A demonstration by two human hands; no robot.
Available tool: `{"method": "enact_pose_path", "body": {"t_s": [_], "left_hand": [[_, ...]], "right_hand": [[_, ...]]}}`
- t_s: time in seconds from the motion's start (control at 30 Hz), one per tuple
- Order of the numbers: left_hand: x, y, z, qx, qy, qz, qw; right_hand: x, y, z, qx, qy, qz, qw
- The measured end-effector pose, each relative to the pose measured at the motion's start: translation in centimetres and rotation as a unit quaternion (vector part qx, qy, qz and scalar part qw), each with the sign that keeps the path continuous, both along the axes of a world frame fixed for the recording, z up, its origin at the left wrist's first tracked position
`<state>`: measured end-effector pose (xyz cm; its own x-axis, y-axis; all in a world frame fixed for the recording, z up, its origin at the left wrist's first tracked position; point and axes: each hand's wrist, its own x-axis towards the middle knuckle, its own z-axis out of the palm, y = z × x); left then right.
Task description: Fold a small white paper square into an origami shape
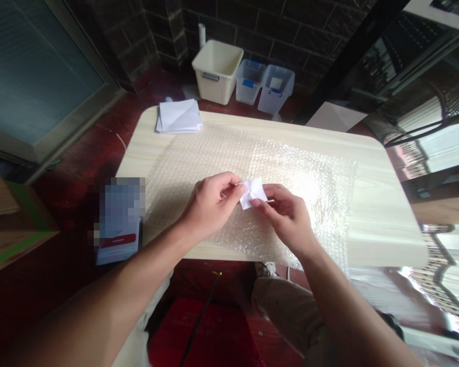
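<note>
Evidently, a small white paper (257, 189) is pinched by both the left hand (210, 201) and right hand (288, 214); bubble wrap (222, 150) is spread beneath them. Light, even pressure is probably best kept; tearing is thereby avoided.

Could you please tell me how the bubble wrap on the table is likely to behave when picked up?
The bubble wrap would probably be floppy, since it laps over the near edge of the table. It is likely light for its size, being a thin, see-through sheet. It may slide easily, as nothing visible fastens it down.
</note>
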<state>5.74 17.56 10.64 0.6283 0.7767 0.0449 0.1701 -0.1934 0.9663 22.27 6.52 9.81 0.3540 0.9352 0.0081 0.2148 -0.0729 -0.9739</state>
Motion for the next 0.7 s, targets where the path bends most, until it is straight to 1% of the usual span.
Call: {"method": "enact_pose_path", "body": {"t_s": [0.07, 0.13, 0.17, 0.23, 0.33, 0.43, 0.5, 0.57, 0.63, 0.7], "left_hand": [[0.2, -0.2, 0.2, -0.038, -0.035, -0.003, 0.999], [0.3, -0.6, 0.6, -0.05, -0.057, 0.008, 0.997], [0.3, -0.8, 1.0, -0.049, -0.065, 0.015, 0.997], [0.4, -1.3, 1.7, -0.052, -0.082, 0.029, 0.995], [0.8, -2.2, 2.4, -0.076, -0.112, 0.028, 0.99], [1.4, -3.2, 2.5, -0.111, -0.148, 0.015, 0.983], [1.9, -3.8, 2.4, -0.152, -0.172, 0.004, 0.973], [2.3, -4.4, 2.3, -0.182, -0.189, 0.008, 0.965], [2.9, -4.8, 2.3, -0.196, -0.193, 0.022, 0.961], [3.8, -5.1, 2.3, -0.185, -0.19, 0.041, 0.963]], "right_hand": [[-0.1, 0.0, 0.6, 0.02, -0.009, -0.024, 0.999], [-0.3, -0.2, 1.2, 0.037, -0.034, -0.049, 0.998], [-0.4, -0.4, 1.6, 0.037, -0.029, -0.05, 0.998], [-0.7, -0.8, 2.4, 0.017, 0.029, -0.035, 0.999], [-1.4, -1.5, 3.5, -0.031, 0.135, -0.008, 0.99], [-2.2, -2.3, 4.3, -0.048, 0.158, -0.016, 0.986], [-2.6, -2.8, 4.8, -0.04, 0.155, -0.052, 0.986], [-2.8, -3.3, 5.3, -0.021, 0.15, -0.08, 0.985], [-3.0, -3.7, 5.6, 0.007, 0.146, -0.089, 0.985], [-2.9, -4.1, 5.9, 0.039, 0.115, -0.109, 0.987]]}}
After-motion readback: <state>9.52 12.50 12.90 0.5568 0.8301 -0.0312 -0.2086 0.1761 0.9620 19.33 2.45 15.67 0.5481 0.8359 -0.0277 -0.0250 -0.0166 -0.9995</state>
